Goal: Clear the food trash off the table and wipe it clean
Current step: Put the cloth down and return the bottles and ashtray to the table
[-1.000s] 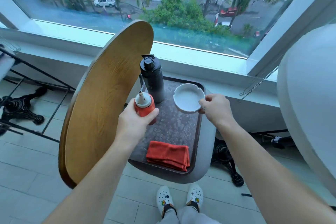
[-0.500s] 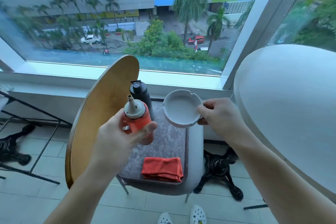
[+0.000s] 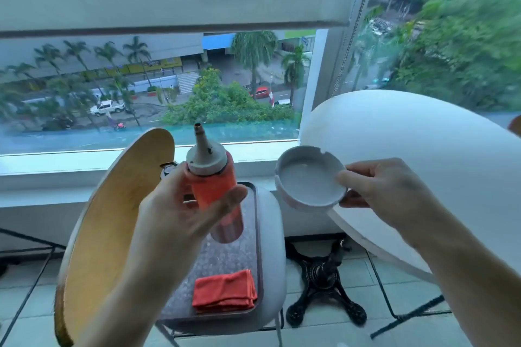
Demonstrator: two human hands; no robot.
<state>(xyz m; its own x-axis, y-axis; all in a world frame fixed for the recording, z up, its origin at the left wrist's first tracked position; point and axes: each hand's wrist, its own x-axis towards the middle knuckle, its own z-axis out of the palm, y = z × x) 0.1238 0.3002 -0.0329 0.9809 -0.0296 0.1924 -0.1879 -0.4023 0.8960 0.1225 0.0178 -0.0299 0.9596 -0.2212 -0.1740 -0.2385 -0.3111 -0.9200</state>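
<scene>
My left hand (image 3: 183, 211) grips an orange squeeze bottle (image 3: 212, 183) with a grey nozzle cap, held upright in front of me. My right hand (image 3: 386, 191) pinches the rim of a round white ashtray (image 3: 308, 180), lifted at the near edge of the round white table (image 3: 423, 149) on the right. Below, a folded red cloth (image 3: 225, 290) lies at the near end of a dark tray (image 3: 258, 234) that rests on a white stool (image 3: 275, 248). A dark flask behind the bottle is mostly hidden by my left hand.
A round wooden tabletop (image 3: 112, 222) leans tilted at the left of the stool. The white table's black cast-iron base (image 3: 321, 287) stands on the tiled floor. The window sill (image 3: 84, 160) runs across behind. Black metal frame legs (image 3: 394, 307) stand at lower right.
Both hands rose from the tray, carrying the bottle and the ashtray upward. The ashtray moved right toward the white table. My view tilted up and shifted right.
</scene>
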